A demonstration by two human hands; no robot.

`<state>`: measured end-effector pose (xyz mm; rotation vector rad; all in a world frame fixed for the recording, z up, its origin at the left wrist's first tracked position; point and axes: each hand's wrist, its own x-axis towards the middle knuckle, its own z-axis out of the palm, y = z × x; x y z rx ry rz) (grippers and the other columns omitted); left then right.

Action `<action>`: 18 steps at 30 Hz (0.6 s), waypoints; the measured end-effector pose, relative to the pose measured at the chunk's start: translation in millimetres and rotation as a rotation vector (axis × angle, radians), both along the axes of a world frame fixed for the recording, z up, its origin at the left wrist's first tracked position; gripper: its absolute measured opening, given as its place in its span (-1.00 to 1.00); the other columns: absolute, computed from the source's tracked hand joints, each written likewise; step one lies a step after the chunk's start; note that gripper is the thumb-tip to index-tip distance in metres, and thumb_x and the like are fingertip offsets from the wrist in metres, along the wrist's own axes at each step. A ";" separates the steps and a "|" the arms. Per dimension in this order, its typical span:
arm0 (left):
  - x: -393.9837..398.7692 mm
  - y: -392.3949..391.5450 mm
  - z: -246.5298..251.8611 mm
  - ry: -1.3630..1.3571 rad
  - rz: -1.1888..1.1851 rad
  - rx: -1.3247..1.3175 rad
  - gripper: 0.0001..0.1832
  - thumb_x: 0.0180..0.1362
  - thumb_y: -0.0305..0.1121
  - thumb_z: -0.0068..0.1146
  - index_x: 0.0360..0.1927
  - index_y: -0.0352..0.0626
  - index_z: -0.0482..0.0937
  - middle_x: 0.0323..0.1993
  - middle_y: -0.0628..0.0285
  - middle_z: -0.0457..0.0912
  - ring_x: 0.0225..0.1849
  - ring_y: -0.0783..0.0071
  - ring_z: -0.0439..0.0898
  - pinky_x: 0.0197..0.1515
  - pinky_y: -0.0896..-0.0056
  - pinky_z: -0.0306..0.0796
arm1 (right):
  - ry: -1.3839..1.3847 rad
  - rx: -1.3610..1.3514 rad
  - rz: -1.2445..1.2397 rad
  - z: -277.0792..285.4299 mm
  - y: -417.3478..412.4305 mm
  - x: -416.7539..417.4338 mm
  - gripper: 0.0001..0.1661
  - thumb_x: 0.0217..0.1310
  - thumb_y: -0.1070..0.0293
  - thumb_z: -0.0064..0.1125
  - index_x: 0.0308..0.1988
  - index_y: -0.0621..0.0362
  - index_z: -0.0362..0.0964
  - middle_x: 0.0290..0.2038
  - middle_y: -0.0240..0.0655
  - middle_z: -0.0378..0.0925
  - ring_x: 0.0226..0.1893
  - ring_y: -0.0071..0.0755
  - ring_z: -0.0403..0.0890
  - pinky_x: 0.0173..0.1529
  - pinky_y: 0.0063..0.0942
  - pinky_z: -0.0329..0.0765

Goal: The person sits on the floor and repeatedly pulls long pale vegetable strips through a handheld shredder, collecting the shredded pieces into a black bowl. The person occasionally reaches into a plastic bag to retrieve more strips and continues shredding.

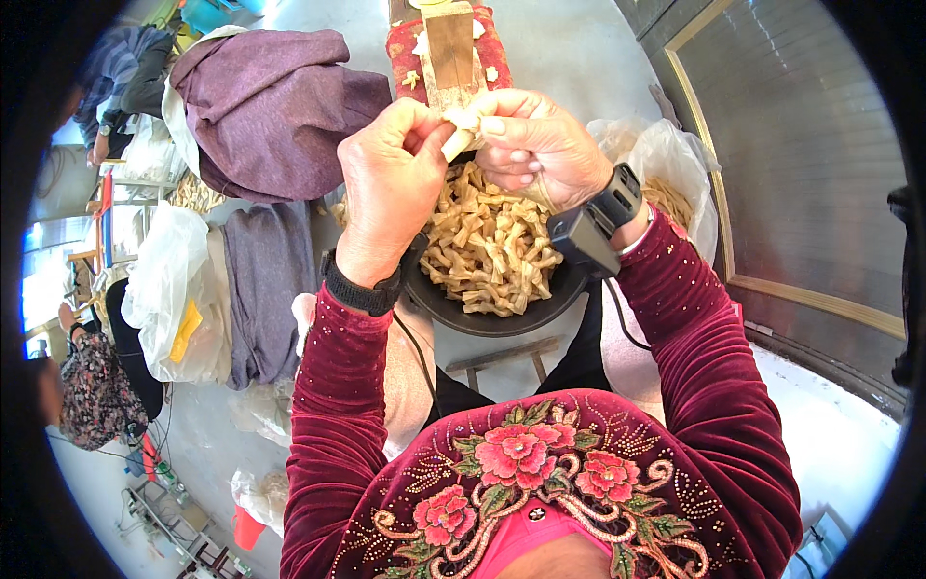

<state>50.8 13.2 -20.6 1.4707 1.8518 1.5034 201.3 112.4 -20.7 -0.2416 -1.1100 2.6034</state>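
Between the fingertips of both hands is a small pale-yellow knotted strip point(460, 130), its material not certain. My left hand point(398, 174) pinches its lower end between thumb and forefinger. My right hand point(539, 145) grips the knot's right side with thumb and forefinger, its other fingers curled below. Just under the hands, a dark round pan point(477, 327) holds a heap of similar yellowish knotted pieces point(499, 253). Beyond the hands stands an upright wooden block point(449, 47) on a narrow board, over a red patterned cloth point(499, 43) with a few pale scraps on it.
Purple cloth point(275, 116) covers a bulky thing at upper left, with a grey cloth point(268, 289) and a plastic bag point(173, 289) nearer. A clear bag of yellowish strips point(669, 195) stands right, beside a framed panel point(796, 145). Other people point(101, 391) sit at far left.
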 end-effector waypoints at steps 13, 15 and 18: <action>-23.0 -15.4 15.5 -0.925 -0.550 -0.024 -0.68 0.24 -0.30 -0.01 -0.63 -0.14 0.35 -0.81 0.41 0.21 -0.84 0.58 0.19 -0.74 0.57 0.09 | -0.164 0.541 -0.218 14.3 7.9 11.3 -0.71 0.29 0.19 0.12 -0.40 0.15 0.54 -0.57 -0.61 0.38 -0.57 -0.80 0.26 -0.53 -0.73 0.13; -25.3 -20.3 16.3 -1.037 -0.605 -0.031 -0.64 0.24 -0.23 0.00 -0.65 -0.10 0.30 -0.81 0.40 0.22 -0.82 0.57 0.22 -0.73 0.55 0.07 | -0.110 0.636 -0.264 16.0 15.8 18.7 -0.79 0.22 0.28 0.20 -0.41 0.17 0.53 -0.54 -0.61 0.40 -0.57 -0.80 0.26 -0.50 -0.74 0.15; -29.0 -20.5 21.6 -0.774 -0.592 -0.163 -0.64 0.25 -0.21 0.01 -0.63 -0.11 0.31 -0.80 0.40 0.23 -0.80 0.56 0.24 -0.72 0.57 0.09 | -0.159 0.625 -0.224 12.1 20.8 23.2 -0.87 0.17 0.35 0.24 -0.36 0.19 0.53 -0.51 -0.60 0.44 -0.55 -0.81 0.30 -0.48 -0.76 0.21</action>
